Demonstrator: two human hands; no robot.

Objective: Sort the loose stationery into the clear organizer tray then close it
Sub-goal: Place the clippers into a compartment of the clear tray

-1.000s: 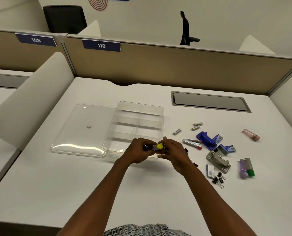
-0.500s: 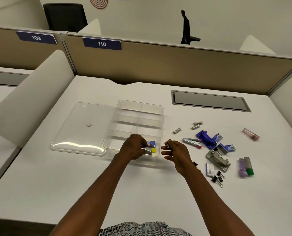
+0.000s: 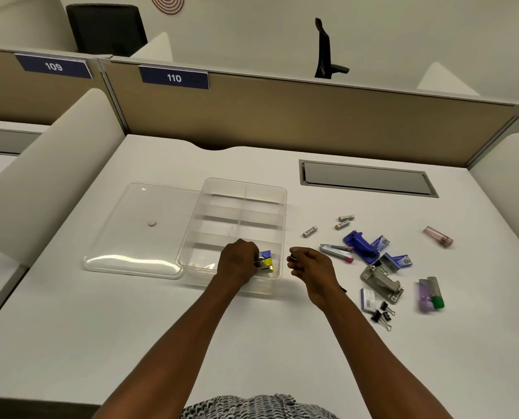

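Note:
The clear organizer tray (image 3: 283, 207) lies open at mid-desk, and its flat clear lid (image 3: 137, 225) rests to its left. My left hand (image 3: 238, 263) is inside the tray's near right compartment, closed on a small yellow-tipped metal stapler (image 3: 267, 264). A blue item (image 3: 265, 254) lies beside the stapler in that compartment. Just right of the tray hovers my right hand (image 3: 311, 269), fingers curled around a small dark item (image 3: 291, 257). The loose stationery is spread on the desk to the right.
On the right lie three batteries (image 3: 309, 231), a pink-tipped stapler (image 3: 337, 252), a blue punch (image 3: 359, 243), a grey punch (image 3: 380, 282), staple boxes (image 3: 399, 260), binder clips (image 3: 382, 314), purple and green tubes (image 3: 430, 294) and a pink tube (image 3: 438, 236). A cable hatch (image 3: 367, 179) sits behind them.
My hands were together over the tray's front edge holding the yellow item. They have parted: the left lowered it into the near right compartment, and the right drew back to the right.

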